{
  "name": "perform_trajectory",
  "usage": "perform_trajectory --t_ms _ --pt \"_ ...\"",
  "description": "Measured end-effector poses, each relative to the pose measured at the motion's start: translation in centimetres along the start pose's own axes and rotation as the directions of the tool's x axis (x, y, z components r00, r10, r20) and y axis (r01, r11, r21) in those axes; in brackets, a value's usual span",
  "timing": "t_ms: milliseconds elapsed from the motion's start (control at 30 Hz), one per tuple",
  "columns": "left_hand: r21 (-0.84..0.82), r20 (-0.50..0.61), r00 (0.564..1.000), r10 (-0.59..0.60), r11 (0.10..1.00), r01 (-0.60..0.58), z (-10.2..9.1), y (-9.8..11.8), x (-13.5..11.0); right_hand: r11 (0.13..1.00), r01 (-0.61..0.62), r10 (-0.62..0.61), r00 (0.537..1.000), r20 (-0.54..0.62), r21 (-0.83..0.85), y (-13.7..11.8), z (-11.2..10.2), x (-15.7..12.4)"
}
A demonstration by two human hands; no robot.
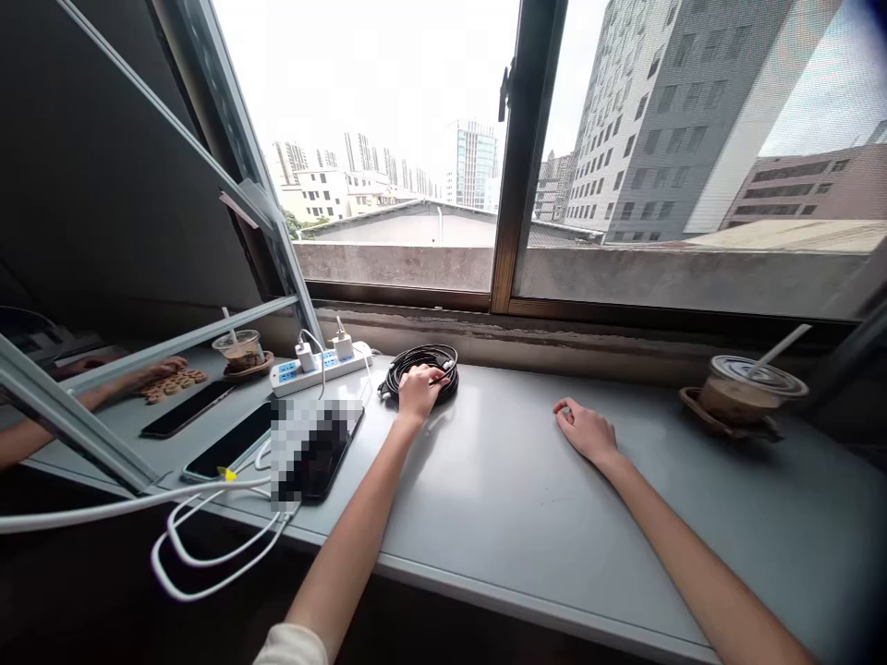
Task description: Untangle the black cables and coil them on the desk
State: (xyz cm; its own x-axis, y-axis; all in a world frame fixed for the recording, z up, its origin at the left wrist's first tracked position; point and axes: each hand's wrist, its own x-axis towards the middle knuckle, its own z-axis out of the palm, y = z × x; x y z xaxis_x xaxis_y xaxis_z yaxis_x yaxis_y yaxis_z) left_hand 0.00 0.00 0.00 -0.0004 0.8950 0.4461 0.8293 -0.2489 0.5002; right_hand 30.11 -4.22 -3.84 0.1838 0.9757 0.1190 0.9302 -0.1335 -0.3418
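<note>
My left hand (417,395) reaches over a coiled black cable (443,355) near the window side of the grey tabletop. Its fingers are closed on the coil's strands, and the palm hides part of the loops. To the right, my right hand (587,432) rests on the tabletop (499,480), fingers curled in loosely, with nothing visible in them. It lies apart from the cable.
Left of the cable are a white power strip (322,367) with plugged-in chargers, phones (333,466) and white cords (200,559). An iced drink (743,392) stands at the right. Beyond a metal frame (184,365), another person's arm (117,392) rests near brown pieces.
</note>
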Motion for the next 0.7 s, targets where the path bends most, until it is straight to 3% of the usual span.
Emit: perform_trajectory --t_ms 367,700 --pt "0.012 0.044 0.998 -0.034 0.999 0.034 0.85 -0.28 -0.06 1.000 -0.002 0.002 1.000 -0.002 -0.015 0.23 0.22 0.14" --pt "-0.004 -0.158 0.987 -0.038 0.999 0.037 0.60 -0.21 -0.14 1.000 -0.004 0.004 1.000 0.003 -0.011 0.48 0.36 0.17"
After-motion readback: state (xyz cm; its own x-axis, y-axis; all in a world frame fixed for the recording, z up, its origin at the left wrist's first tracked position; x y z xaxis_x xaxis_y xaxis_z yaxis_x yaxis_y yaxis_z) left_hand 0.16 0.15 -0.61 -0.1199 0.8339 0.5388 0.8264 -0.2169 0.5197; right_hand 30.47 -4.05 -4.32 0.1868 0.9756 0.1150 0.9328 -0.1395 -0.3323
